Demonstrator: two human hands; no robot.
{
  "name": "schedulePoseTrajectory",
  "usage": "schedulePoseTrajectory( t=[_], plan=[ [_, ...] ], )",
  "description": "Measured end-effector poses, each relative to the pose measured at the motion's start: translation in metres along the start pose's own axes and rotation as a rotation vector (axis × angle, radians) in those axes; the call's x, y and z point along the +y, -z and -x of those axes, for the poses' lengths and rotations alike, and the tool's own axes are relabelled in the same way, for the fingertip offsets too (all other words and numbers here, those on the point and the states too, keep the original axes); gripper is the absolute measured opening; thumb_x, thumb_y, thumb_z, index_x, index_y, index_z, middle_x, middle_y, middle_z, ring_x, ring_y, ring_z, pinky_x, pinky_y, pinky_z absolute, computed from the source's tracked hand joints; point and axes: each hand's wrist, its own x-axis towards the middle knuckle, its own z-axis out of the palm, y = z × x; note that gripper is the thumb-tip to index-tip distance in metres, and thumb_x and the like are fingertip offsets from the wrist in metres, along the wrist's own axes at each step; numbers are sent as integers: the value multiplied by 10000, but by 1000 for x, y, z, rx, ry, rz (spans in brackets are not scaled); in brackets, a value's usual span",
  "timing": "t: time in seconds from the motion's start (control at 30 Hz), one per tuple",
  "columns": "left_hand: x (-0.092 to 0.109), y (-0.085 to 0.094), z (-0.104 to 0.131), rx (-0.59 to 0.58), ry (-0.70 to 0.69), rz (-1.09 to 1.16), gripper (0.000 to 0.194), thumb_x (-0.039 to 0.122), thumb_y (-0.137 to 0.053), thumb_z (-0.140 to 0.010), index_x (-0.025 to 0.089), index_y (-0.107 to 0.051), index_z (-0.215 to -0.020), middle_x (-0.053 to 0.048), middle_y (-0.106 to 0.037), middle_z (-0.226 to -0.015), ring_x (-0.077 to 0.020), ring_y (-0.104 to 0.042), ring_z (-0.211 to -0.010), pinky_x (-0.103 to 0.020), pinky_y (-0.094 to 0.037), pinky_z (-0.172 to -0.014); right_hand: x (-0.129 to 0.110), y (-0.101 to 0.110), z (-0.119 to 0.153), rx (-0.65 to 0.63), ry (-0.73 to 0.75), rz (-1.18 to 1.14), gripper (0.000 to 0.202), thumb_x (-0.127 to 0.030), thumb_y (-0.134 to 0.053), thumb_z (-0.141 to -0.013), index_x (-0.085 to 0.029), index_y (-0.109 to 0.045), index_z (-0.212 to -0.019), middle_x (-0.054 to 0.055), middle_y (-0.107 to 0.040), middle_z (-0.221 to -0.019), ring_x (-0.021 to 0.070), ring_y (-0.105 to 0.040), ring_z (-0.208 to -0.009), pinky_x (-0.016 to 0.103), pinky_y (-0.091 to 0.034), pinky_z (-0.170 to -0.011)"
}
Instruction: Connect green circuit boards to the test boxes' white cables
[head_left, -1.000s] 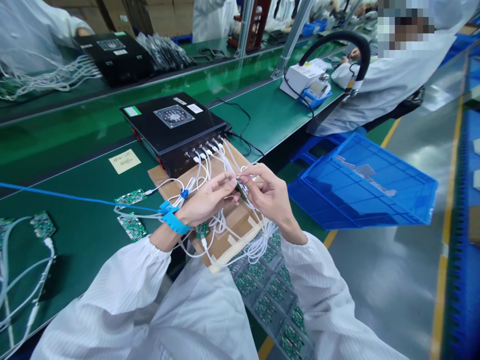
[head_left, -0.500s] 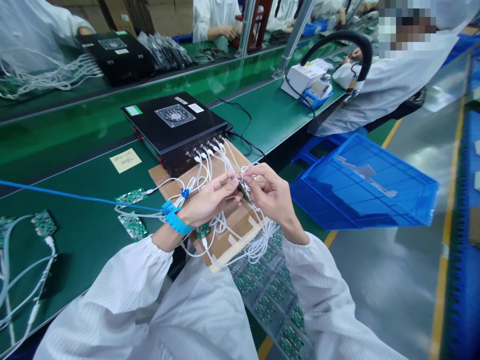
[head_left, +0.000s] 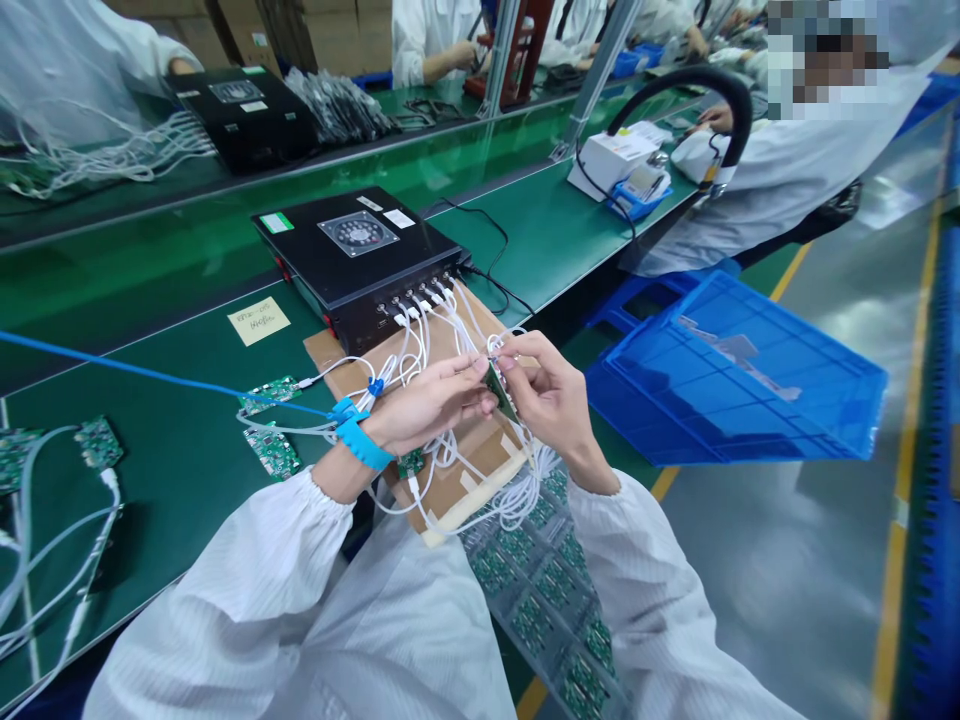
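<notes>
"How far along are you?"

"Cables [head_left: 425, 306] are already plugged into the box [head_left: 358, 245], and another board [head_left: 267, 394] front-left of the box has one in. The board [head_left: 501, 390] I'm on is up in my grip in front of the box; I'd guess mid-job."

"Hands?"

"Left hand [head_left: 439, 395] pinches its edge, right hand [head_left: 551, 390] is closed narrow at its top end."

"Is it plugged in?"

"Can't tell, tbh. My hands hide that end, so no clue what else the right one's holding."
</notes>
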Motion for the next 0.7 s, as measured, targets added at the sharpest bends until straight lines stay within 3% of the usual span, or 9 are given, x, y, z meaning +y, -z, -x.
schedulePoseTrajectory(
  t=[0.4,0.7],
  plan=[
    [1,-7,-2,-5,14,5,271,386,-674,-967,119,-632,-995,-16,-468,-819,-91,-437,-675,-220,-383,-639,8,2,5,43,74,107,105,-299,-620,-1008,-228,-696,-1023,59,-604,-1011,144,-622,-815,229,-513,-532],
    [-4,-2,-2,7,28,11,270,393,-687,-957,135,-611,-979,-14,-449,-853,-83,-431,-677,-219,-387,-655,2,-2,5,50,-26,47,150,-374,-629,-1004,-230,-670,-1002,51,-582,-1000,138,-617,-791,224,-531,-522]
  ],
)
